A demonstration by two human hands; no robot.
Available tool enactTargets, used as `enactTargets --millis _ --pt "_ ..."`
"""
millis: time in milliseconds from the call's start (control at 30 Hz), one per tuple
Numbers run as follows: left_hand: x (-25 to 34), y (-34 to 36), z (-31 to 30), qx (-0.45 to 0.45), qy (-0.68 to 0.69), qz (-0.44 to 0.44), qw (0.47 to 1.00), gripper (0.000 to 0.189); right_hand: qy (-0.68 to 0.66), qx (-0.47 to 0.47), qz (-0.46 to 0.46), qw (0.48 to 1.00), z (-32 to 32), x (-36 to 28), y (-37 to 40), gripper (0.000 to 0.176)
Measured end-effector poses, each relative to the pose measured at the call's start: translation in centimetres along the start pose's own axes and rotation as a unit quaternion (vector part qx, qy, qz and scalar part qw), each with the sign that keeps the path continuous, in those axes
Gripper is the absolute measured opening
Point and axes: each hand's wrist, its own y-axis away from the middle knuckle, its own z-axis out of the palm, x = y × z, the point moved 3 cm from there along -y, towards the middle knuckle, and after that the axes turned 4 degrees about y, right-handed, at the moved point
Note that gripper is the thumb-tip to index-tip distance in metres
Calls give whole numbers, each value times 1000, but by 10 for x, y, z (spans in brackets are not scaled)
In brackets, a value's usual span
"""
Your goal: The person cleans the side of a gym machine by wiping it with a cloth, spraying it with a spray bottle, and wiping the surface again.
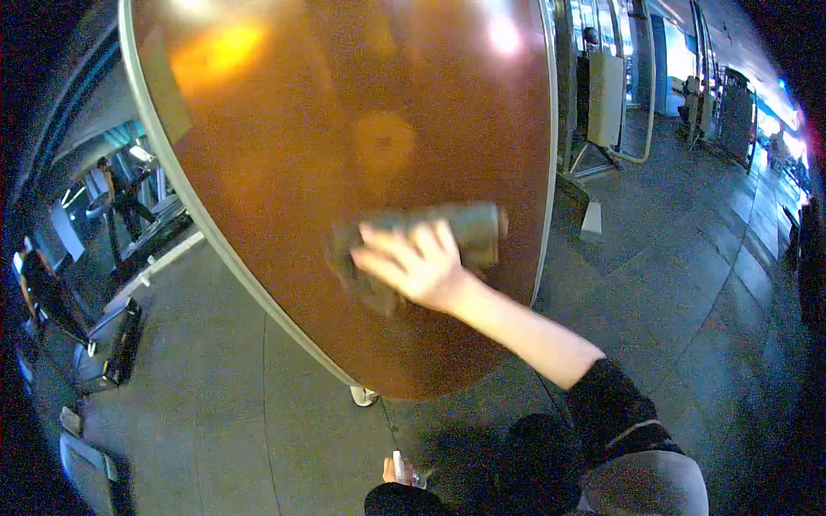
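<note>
My right hand [422, 267] presses a dark grey cloth [477, 228] against a large reddish-brown panel [370, 344]. The fingers are spread over the cloth, and both are smeared by motion. Low in the view, my left hand [391, 470] is closed around what looks like a spray bottle [398, 464] with a white top. My sleeve hides part of that hand, and most of the bottle is out of sight. Light reflections shine on the panel's upper part.
A pale metal frame [232, 258] edges the panel, with a white foot [363, 396] at its lower end. Gym machines [607, 99] stand at right on dark floor tiles [637, 267]. At left are treadmills [155, 236] and two people [52, 288].
</note>
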Motion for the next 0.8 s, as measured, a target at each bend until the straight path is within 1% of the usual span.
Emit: enactTargets --millis 67,133,167,200,233,267,300,333,367,400,433,467,500,533,567,600,633,667,700,733,767,800 --pt "-5 4 3 18 97 -57 993 16 -70 -53 -85 992 -13 -21 67 26" --pt "-2 7 4 43 251 -124 959 17 -115 -55 -99 987 -23 -5 111 27" --pt "3 8 5 60 308 -146 938 17 -90 -60 -91 990 -30 11 109 26" --pt "3 9 4 68 316 -145 935 17 -67 -65 -85 992 -31 29 104 26" --pt "7 8 0 76 96 -88 989 18 -51 -51 -66 995 -32 45 90 25" --pt "12 7 -4 79 -132 -28 988 18 -35 -36 -46 998 -30 62 70 24" --pt "13 7 -11 84 -127 -27 988 18 -27 -9 -7 1000 -28 75 43 23" --pt "20 6 -13 40 -163 78 983 18 -17 17 32 999 -24 89 13 21" --pt "24 7 -10 -5 -198 182 963 18 -17 64 79 995 -18 105 -19 19" --pt "21 3 -7 -3 -196 183 963 18 -12 93 122 988 -15 116 -56 21" --pt "9 -1 -8 19 -45 71 996 20 8 127 136 982 -13 121 -88 24" --pt "-9 -3 -6 41 108 -45 992 23 8 153 137 979 -9 124 -114 28" --pt "-25 -8 -1 41 107 -48 992 23 26 175 114 978 -4 122 -134 28" --pt "-45 -16 6 43 92 -61 993 25 30 134 116 984 -6 107 -146 33" --pt "-47 -18 7 46 76 -73 993 28 22 126 96 987 0 94 -150 35" --pt "-49 -13 5 46 77 -75 993 28 42 134 50 989 7 78 -147 20" --pt "-39 -8 3 28 -12 -25 999 29 47 119 15 992 11 57 -138 16" --pt "-23 -12 2 12 -100 28 995 29 44 79 -18 996 12 32 -122 15" --pt "-20 -15 3 -1 84 -23 996 27 28 49 -62 996 15 8 -100 18" --pt "-7 -7 -1 -4 -116 129 985 27 -31 -16 -92 995 17 -16 -71 21" --pt "-23 -13 -3 9 -140 125 982 30 -66 -77 -128 987 19 -37 -39 25" --pt "-40 -22 1 22 -162 123 979 32 -82 -89 -175 977 19 -52 -5 26"
